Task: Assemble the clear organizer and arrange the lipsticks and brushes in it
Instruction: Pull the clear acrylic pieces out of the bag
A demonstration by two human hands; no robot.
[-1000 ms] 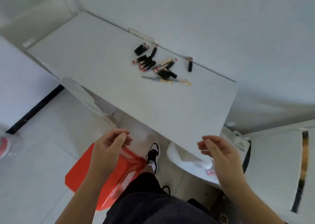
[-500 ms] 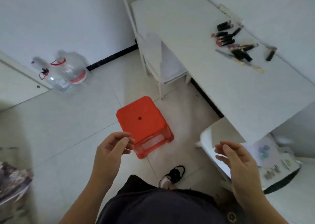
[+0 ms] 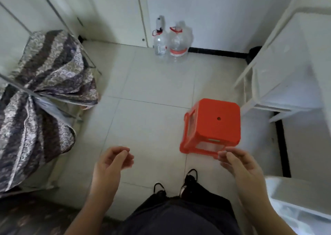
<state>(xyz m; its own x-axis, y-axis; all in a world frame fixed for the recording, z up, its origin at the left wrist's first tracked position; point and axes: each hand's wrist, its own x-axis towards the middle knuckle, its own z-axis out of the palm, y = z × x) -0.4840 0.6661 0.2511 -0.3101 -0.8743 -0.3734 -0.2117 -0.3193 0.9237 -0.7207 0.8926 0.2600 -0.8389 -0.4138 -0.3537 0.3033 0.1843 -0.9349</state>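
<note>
No lipsticks, brushes or clear organizer are in this view, which looks down at a tiled floor. My left hand hangs in front of me at lower centre, its fingers loosely curled and holding nothing. My right hand is raised at lower right, fingers relaxed and empty, its fingertips in front of the near edge of a red plastic stool.
The white table runs along the right edge. Two clear water bottles stand at the far wall. A patterned blanket hangs over a metal frame at the left. A white bin sits at lower right.
My view has swung left, away from the table with the lipsticks and brushes, which have left the frame. The red stool has shifted to the right of view. Both hands remain empty.
</note>
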